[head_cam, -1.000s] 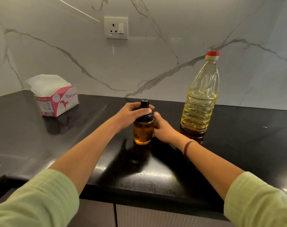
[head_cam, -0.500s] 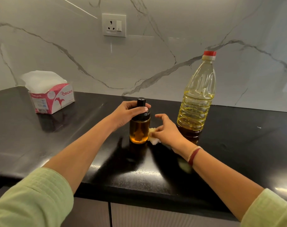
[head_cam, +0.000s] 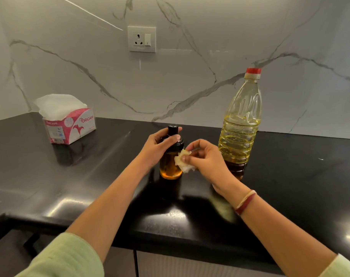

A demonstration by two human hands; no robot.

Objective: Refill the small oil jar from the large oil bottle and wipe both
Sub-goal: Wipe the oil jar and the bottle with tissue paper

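The small oil jar (head_cam: 168, 168), amber glass with a black lid, stands upright on the black counter (head_cam: 102, 188). My left hand (head_cam: 157, 145) grips it around the lid and upper body. My right hand (head_cam: 205, 158) pinches a crumpled white tissue (head_cam: 183, 162) just to the right of the jar, at the height of the glass. The large oil bottle (head_cam: 240, 124), clear plastic with a red cap and about half full of yellow oil, stands upright behind my right hand.
A pink and white tissue box (head_cam: 70, 126) with tissues sticking out sits at the back left of the counter. A wall socket (head_cam: 141, 39) is on the marble backsplash. The counter's front edge runs above cabinet fronts (head_cam: 170, 264).
My right hand has come off the jar's right side, lifting up with the crumpled tissue now visible between its fingers. My left hand keeps its grip on the jar.
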